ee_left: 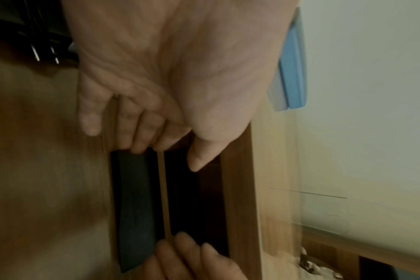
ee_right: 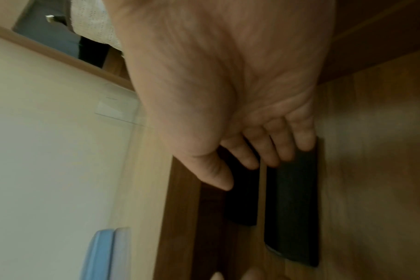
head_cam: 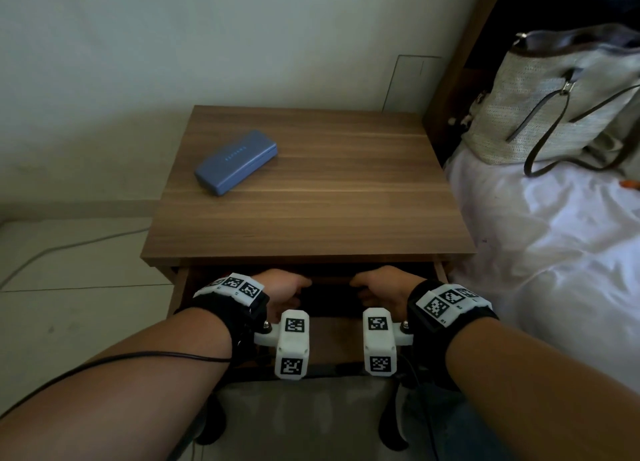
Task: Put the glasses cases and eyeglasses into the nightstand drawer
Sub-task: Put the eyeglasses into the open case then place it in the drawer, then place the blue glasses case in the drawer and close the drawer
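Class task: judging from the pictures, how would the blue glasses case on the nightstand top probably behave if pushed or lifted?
The blue glasses case looks like a rigid closed shell, so probably stiff. It lies flat on the nightstand top, so it should slide, not roll.

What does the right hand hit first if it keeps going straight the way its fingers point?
Probably the left hand: the right hand, gripping the drawer front, points leftward along its top edge. Depth is unclear.

One blue glasses case (head_cam: 236,162) is seen on one wooden nightstand (head_cam: 311,197). One drawer (head_cam: 180,287) is counted below its top. Two hands are seen, left (head_cam: 282,289) and right (head_cam: 381,287). One woven handbag (head_cam: 540,110) is counted on one bed (head_cam: 554,252).
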A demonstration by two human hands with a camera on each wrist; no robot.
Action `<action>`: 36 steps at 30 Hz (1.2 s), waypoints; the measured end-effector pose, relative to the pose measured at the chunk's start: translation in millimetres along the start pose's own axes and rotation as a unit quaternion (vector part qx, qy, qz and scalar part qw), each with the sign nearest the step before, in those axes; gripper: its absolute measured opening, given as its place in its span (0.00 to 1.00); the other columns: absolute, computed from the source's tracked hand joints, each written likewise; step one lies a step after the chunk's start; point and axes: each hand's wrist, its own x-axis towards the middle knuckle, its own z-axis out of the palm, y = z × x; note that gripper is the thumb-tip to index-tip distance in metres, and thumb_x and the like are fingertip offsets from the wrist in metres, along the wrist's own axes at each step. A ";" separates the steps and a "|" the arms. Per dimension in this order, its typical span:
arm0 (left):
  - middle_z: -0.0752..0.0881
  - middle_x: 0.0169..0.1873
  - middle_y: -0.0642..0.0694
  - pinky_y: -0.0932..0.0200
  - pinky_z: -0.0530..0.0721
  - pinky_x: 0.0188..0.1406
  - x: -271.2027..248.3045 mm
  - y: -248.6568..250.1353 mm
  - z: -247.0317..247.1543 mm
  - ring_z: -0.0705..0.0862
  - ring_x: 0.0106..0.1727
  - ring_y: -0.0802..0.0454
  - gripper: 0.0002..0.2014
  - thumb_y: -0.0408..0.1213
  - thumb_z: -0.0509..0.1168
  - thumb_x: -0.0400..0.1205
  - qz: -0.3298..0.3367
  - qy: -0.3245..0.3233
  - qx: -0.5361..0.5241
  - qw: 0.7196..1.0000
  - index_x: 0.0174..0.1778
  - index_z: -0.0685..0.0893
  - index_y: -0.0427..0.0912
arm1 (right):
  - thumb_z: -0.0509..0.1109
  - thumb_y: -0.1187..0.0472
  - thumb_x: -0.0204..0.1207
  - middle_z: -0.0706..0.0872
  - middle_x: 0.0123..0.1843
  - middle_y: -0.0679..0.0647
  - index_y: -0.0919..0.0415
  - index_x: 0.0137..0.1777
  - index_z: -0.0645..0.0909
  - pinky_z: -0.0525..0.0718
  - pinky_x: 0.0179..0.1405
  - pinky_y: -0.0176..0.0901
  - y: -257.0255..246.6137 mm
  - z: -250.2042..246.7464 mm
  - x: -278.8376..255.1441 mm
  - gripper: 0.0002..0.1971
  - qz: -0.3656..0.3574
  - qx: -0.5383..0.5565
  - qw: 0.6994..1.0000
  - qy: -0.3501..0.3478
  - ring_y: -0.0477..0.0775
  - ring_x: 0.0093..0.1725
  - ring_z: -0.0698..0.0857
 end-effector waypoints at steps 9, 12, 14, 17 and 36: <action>0.84 0.62 0.40 0.58 0.77 0.37 -68.4 3.6 -19.0 0.83 0.55 0.49 0.19 0.45 0.60 0.86 0.082 -0.034 -0.013 0.996 0.67 0.80 0.37 | 0.62 0.55 0.83 0.84 0.62 0.58 0.59 0.67 0.76 0.82 0.46 0.45 -30.6 39.8 -62.9 0.16 -0.085 0.005 0.995 -0.053 0.56 0.58 0.83; 0.86 0.52 0.45 0.57 0.77 0.44 -79.5 9.2 -26.8 0.83 0.48 0.52 0.13 0.44 0.60 0.86 0.114 -0.014 -0.031 0.993 0.57 0.84 0.41 | 0.63 0.54 0.82 0.87 0.53 0.54 0.57 0.58 0.80 0.80 0.52 0.45 -42.4 48.3 -73.0 0.10 -0.122 0.030 0.990 -0.057 0.52 0.51 0.84; 0.87 0.47 0.48 0.55 0.74 0.54 -83.8 13.4 -34.7 0.83 0.48 0.54 0.11 0.45 0.60 0.85 0.137 0.002 -0.044 0.990 0.51 0.84 0.44 | 0.61 0.54 0.83 0.87 0.52 0.53 0.56 0.56 0.81 0.77 0.58 0.47 -51.4 52.1 -78.1 0.10 -0.144 0.056 0.986 -0.068 0.52 0.51 0.84; 0.87 0.48 0.49 0.55 0.73 0.57 -89.4 23.0 -47.8 0.83 0.51 0.53 0.11 0.44 0.60 0.85 0.160 0.024 -0.061 0.985 0.56 0.83 0.44 | 0.60 0.55 0.84 0.87 0.54 0.54 0.59 0.65 0.78 0.77 0.57 0.48 -66.4 55.1 -84.8 0.15 -0.170 0.094 0.978 -0.075 0.52 0.50 0.85; 0.75 0.73 0.39 0.51 0.77 0.64 -27.1 68.4 -147.0 0.77 0.69 0.40 0.48 0.47 0.82 0.64 0.253 0.356 0.069 0.897 0.79 0.68 0.42 | 0.63 0.56 0.83 0.82 0.66 0.59 0.61 0.73 0.73 0.82 0.54 0.52 -124.8 61.4 -45.2 0.21 -0.166 0.252 0.953 -0.031 0.56 0.58 0.85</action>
